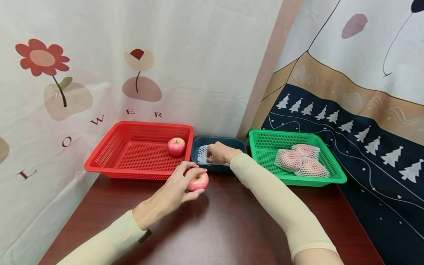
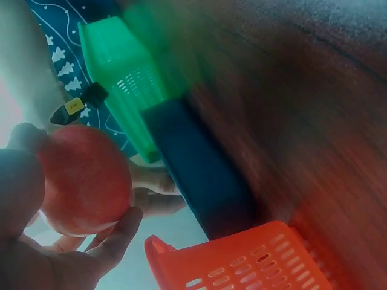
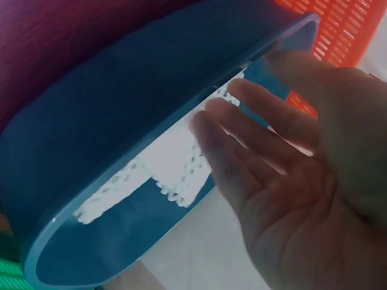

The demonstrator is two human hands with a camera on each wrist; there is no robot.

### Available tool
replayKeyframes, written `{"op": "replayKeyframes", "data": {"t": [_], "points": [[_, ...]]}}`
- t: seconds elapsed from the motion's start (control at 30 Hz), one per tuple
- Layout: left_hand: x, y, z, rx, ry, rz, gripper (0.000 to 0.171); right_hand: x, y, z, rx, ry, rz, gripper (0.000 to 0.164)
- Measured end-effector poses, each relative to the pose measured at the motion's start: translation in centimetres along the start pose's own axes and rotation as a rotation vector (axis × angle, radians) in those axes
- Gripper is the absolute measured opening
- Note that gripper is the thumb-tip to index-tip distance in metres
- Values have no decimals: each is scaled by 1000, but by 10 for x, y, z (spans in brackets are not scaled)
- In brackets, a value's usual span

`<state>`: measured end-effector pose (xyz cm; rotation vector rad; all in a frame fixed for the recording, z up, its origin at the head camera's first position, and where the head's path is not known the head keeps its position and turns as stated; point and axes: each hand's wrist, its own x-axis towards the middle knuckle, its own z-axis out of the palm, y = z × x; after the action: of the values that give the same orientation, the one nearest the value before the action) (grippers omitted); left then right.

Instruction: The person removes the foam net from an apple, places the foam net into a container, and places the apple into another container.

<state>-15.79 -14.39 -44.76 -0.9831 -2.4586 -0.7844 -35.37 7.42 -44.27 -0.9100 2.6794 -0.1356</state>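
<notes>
My left hand (image 1: 177,189) grips a bare red apple (image 1: 198,181), thumb and fingers around its sides, above the table in front of the dark blue basin. In the left wrist view the same apple (image 2: 87,181) fills the grasp. My right hand (image 1: 220,152) is over the dark blue basin (image 1: 218,169), its fingers loosely bent with nothing between them. White foam fruit nets (image 3: 172,157) lie inside the basin, just below the right fingertips in the right wrist view.
A red basket (image 1: 139,173) at the left holds one bare apple (image 1: 176,146). The green basket (image 1: 299,180) at the right contains several apples (image 1: 289,160) in white foam nets. A printed curtain (image 1: 205,55) hangs behind the brown table (image 1: 225,228).
</notes>
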Motion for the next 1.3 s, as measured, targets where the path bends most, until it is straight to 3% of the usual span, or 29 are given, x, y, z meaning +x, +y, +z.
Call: {"op": "replayKeyframes", "data": {"t": [0.1, 0.17, 0.23, 0.53, 0.57, 0.83, 1.3], "points": [[1, -1, -1, -5, 17, 14, 66, 12, 9, 10, 9, -70, 12, 34], [2, -1, -3, -7, 28, 18, 66, 9, 9, 10, 26, -88, 10, 37], [3, -2, -4, -9, 38, 18, 65, -10, -11, -4, 32, -123, 46, 39], [8, -2, -13, -11, 28, -50, 65, -18, -6, -4, 81, -113, 9, 39], [8, -3, -13, -8, 31, -50, 65, -26, -13, -10, 79, -115, 17, 40], [11, -5, -15, 24, 68, -14, 64, -40, -10, -13, 93, -54, -22, 44], [18, -15, -24, 40, 114, -13, 63, -73, 3, -34, 149, 137, -101, 45]]}}
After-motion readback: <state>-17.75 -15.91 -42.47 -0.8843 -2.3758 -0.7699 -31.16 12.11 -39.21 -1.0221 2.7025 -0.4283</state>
